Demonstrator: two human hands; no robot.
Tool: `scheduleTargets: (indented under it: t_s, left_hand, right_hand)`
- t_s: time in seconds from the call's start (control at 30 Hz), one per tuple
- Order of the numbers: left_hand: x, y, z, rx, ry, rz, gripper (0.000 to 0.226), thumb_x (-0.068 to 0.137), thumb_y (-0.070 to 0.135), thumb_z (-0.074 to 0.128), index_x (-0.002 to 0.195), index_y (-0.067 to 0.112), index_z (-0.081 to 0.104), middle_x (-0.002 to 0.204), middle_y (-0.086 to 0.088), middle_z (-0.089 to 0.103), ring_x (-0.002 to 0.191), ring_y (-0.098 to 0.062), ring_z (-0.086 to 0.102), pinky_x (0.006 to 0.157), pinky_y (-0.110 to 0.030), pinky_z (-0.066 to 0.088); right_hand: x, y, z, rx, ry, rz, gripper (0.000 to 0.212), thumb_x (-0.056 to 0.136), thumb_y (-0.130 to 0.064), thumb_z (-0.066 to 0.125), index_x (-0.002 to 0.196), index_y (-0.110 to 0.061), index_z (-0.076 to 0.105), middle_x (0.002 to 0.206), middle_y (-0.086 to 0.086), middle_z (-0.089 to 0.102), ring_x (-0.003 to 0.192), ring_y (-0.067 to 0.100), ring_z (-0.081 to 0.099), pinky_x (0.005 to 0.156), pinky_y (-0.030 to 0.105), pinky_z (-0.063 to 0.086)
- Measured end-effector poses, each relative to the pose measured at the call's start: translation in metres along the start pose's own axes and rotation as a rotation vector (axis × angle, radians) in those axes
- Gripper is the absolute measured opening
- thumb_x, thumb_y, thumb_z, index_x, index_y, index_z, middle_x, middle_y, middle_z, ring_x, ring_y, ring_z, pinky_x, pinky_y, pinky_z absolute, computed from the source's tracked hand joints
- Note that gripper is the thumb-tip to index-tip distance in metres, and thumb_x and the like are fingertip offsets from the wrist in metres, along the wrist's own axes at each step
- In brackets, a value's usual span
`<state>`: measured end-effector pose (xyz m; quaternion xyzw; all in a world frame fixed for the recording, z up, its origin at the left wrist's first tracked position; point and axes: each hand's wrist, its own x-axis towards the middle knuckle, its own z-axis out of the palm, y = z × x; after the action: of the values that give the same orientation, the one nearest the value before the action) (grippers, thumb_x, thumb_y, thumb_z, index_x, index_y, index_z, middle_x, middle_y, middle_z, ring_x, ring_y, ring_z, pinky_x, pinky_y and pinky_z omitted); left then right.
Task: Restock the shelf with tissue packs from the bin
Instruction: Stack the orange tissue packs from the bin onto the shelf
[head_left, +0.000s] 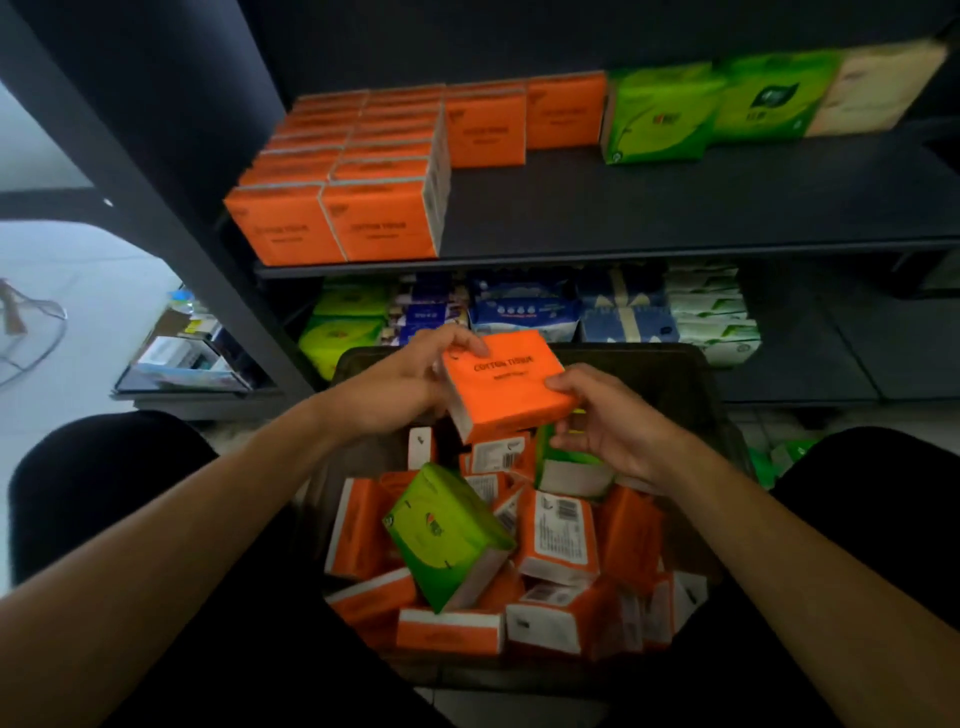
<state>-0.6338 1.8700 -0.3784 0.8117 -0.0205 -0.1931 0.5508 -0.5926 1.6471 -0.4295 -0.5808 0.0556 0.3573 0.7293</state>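
1. Orange tissue pack (506, 382): flat, squarish, bright orange face with dark print reading "COTTON TISSUE", white side edge. Tilted, held above the bin (696, 379), below the shelf (675, 208).
2. Left hand (405, 382): fingers (467, 343) clamped on the pack's far-left corner, thumb side hidden behind it.
3. Right hand (608, 421): fingers (563, 382) closed on the pack's right edge; lower fingers curl underneath it.
4. Below both hands: bin full of jumbled orange packs, some showing barcode labels; one green pack (447, 535) lies askew on top.
5. Above the fingers: shelf carries neat rows of orange packs (337, 218) at left, green packs (660, 117) further right.
6. Shelf print blurred; lower-shelf goods partly hidden behind the hands and bin, dim.
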Motion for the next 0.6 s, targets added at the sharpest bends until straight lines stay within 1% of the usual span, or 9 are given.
scheduleTargets:
  t_s: [0.07, 0.1, 0.13, 0.2, 0.3, 0.43, 0.5, 0.57, 0.6]
  left_hand:
    - [0.002, 0.004, 0.004, -0.288, 0.130, -0.043, 0.060, 0.054, 0.016, 0.066, 0.110, 0.029, 0.051, 0.106, -0.008, 0.054, 0.087, -0.020, 0.061, 0.069, -0.036, 0.051]
    - [0.004, 0.006, 0.006, -0.387, 0.218, -0.049, 0.065, 0.055, 0.017, 0.072, 0.115, 0.027, 0.048, 0.108, -0.006, 0.055, 0.088, -0.019, 0.063, 0.066, -0.035, 0.054]
    - [0.007, 0.008, 0.007, -0.436, 0.300, -0.054, 0.065, 0.063, 0.017, 0.077, 0.120, 0.025, 0.046, 0.110, -0.006, 0.057, 0.089, -0.019, 0.064, 0.065, -0.036, 0.056]
    - [0.012, 0.018, 0.007, -0.442, 0.382, -0.083, 0.046, 0.083, 0.018, 0.069, 0.124, 0.016, 0.048, 0.108, -0.008, 0.063, 0.085, -0.019, 0.067, 0.070, -0.037, 0.059]
    - [0.016, 0.030, -0.002, -0.425, 0.390, -0.085, 0.028, 0.090, 0.016, 0.060, 0.117, 0.008, 0.061, 0.099, -0.006, 0.070, 0.082, -0.017, 0.068, 0.075, -0.030, 0.058]
    - [0.026, 0.048, -0.020, -0.347, 0.464, -0.011, 0.030, 0.089, 0.013, 0.061, 0.119, 0.008, 0.062, 0.109, -0.008, 0.070, 0.096, -0.020, 0.067, 0.078, -0.028, 0.058]
    - [0.032, 0.059, -0.027, -0.319, 0.482, 0.026, 0.034, 0.089, 0.010, 0.062, 0.122, 0.006, 0.059, 0.110, -0.009, 0.069, 0.094, -0.019, 0.068, 0.076, -0.026, 0.058]
    - [0.038, 0.071, -0.035, -0.280, 0.504, 0.081, 0.034, 0.089, 0.007, 0.060, 0.123, 0.003, 0.058, 0.107, -0.009, 0.070, 0.087, -0.013, 0.069, 0.075, -0.022, 0.057]
    - [0.041, 0.078, -0.039, -0.253, 0.510, 0.111, 0.033, 0.090, 0.006, 0.058, 0.123, 0.002, 0.059, 0.105, -0.007, 0.070, 0.083, -0.009, 0.069, 0.074, -0.019, 0.056]
  right_hand:
    - [0.002, -0.008, 0.004, 0.144, 0.034, -0.100, 0.005, 0.092, -0.017, 0.058, 0.094, -0.014, 0.054, 0.074, 0.001, 0.048, 0.054, 0.008, 0.050, 0.051, 0.024, 0.053]
    - [0.003, -0.013, 0.007, 0.205, 0.033, -0.135, 0.006, 0.093, -0.016, 0.058, 0.095, -0.013, 0.054, 0.072, 0.001, 0.048, 0.054, 0.008, 0.049, 0.053, 0.025, 0.054]
    - [0.005, -0.017, 0.012, 0.245, 0.028, -0.164, 0.006, 0.093, -0.016, 0.058, 0.096, -0.012, 0.054, 0.070, 0.000, 0.048, 0.055, 0.008, 0.050, 0.056, 0.026, 0.054]
    - [0.009, -0.026, 0.021, 0.254, 0.061, -0.222, 0.008, 0.092, -0.016, 0.058, 0.097, -0.011, 0.055, 0.072, 0.001, 0.050, 0.060, 0.010, 0.051, 0.060, 0.028, 0.055]
    - [0.014, -0.038, 0.034, 0.230, 0.182, -0.338, 0.003, 0.089, -0.020, 0.061, 0.092, -0.017, 0.061, 0.081, 0.000, 0.055, 0.074, 0.013, 0.056, 0.063, 0.029, 0.053]
    - [0.023, -0.054, 0.045, 0.191, 0.222, -0.471, 0.010, 0.090, -0.028, 0.063, 0.097, -0.020, 0.065, 0.099, 0.001, 0.065, 0.093, 0.016, 0.063, 0.065, 0.028, 0.052]
    - [0.029, -0.063, 0.047, 0.151, 0.261, -0.503, 0.020, 0.089, -0.033, 0.065, 0.101, -0.018, 0.064, 0.103, 0.002, 0.065, 0.095, 0.016, 0.063, 0.066, 0.030, 0.055]
    - [0.034, -0.075, 0.047, 0.091, 0.301, -0.547, 0.028, 0.089, -0.038, 0.064, 0.104, -0.015, 0.064, 0.100, 0.001, 0.066, 0.095, 0.016, 0.063, 0.074, 0.035, 0.057]
    - [0.036, -0.081, 0.047, 0.051, 0.322, -0.569, 0.031, 0.090, -0.039, 0.063, 0.107, -0.013, 0.064, 0.098, -0.001, 0.066, 0.092, 0.015, 0.064, 0.074, 0.034, 0.057]
